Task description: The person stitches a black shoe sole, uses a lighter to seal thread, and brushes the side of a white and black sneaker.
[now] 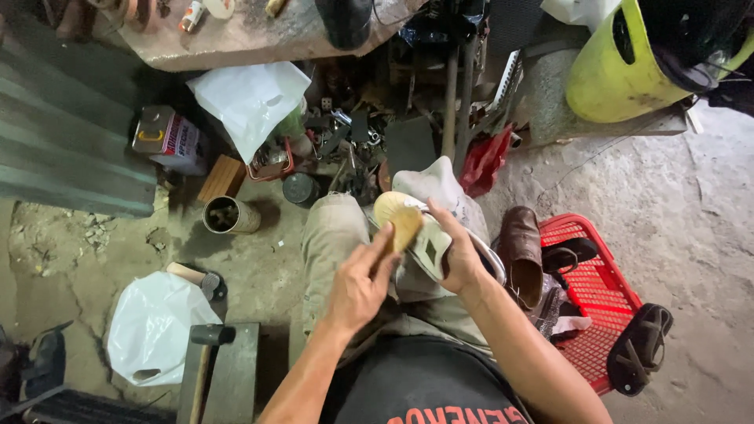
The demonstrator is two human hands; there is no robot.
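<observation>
I sit on the ground with a white shoe (428, 245) resting sole-up on my knees. My right hand (459, 255) grips the shoe from the right side and holds it steady. My left hand (360, 284) is closed on a small wooden brush (404, 226), whose head lies against the pale sole near the toe. A grey-white cloth (440, 188) is draped over my right knee beyond the shoe.
A red plastic basket (601, 294) at my right holds a brown leather shoe (521, 253) and dark sandals (638, 347). Ahead lie an open tin can (228, 214), a square metal can (169, 140), white plastic bags (153, 326), scattered tools and a yellow bucket (620, 67). A hammer (206, 345) lies left.
</observation>
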